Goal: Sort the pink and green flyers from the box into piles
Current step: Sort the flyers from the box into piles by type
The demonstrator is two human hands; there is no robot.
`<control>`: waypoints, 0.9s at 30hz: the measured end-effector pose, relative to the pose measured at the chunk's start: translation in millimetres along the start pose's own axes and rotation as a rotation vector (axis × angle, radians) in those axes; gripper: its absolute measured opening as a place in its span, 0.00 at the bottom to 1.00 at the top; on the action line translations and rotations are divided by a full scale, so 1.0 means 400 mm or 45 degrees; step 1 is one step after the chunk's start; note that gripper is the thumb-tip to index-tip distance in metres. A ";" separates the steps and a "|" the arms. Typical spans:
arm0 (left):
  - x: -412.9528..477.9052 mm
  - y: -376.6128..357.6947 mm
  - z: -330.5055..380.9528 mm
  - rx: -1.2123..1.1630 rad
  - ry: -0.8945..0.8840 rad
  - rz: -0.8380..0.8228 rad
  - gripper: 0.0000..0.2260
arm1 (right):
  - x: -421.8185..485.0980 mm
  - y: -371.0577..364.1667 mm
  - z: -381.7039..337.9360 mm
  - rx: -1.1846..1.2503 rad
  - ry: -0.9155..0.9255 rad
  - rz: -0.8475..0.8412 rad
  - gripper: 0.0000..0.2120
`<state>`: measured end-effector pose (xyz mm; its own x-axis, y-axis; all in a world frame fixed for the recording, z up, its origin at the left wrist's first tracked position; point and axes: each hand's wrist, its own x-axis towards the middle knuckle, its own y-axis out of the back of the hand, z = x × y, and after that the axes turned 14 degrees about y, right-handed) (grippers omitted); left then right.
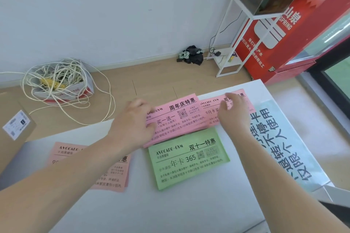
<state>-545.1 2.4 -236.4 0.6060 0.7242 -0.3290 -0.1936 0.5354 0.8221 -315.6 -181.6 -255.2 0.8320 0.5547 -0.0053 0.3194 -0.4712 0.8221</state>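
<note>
Our left grip (133, 119) pinches the pink flyer (176, 117) by its edge. Our right grip (234, 112) lies flat, fingers apart, on the second pink flyer (212, 103). The green pile (189, 161) sits just nearer than both grips. If sheets cling, lifting could drag two together or skew that pile.

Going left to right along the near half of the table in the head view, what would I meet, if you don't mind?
Pink pile → green flyers → blue sign.
</note>
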 end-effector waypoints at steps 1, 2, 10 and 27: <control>-0.004 0.010 -0.016 -0.004 0.075 0.015 0.19 | -0.015 -0.017 -0.031 0.113 0.078 -0.070 0.21; -0.008 0.019 -0.031 -0.020 0.153 0.018 0.20 | -0.029 -0.034 -0.062 0.187 0.113 -0.142 0.20; -0.063 0.015 -0.071 -0.595 0.517 -0.260 0.18 | -0.061 -0.073 -0.146 0.196 -0.014 -0.287 0.20; -0.247 0.163 -0.144 -0.748 0.524 -0.213 0.27 | -0.215 -0.077 -0.372 -0.179 0.393 -0.311 0.20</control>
<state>-662.2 -9.0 -177.0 0.3477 0.6550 -0.6709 -0.5754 0.7140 0.3989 -464.5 -112.6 -195.4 0.5578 0.8281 -0.0562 0.4076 -0.2144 0.8876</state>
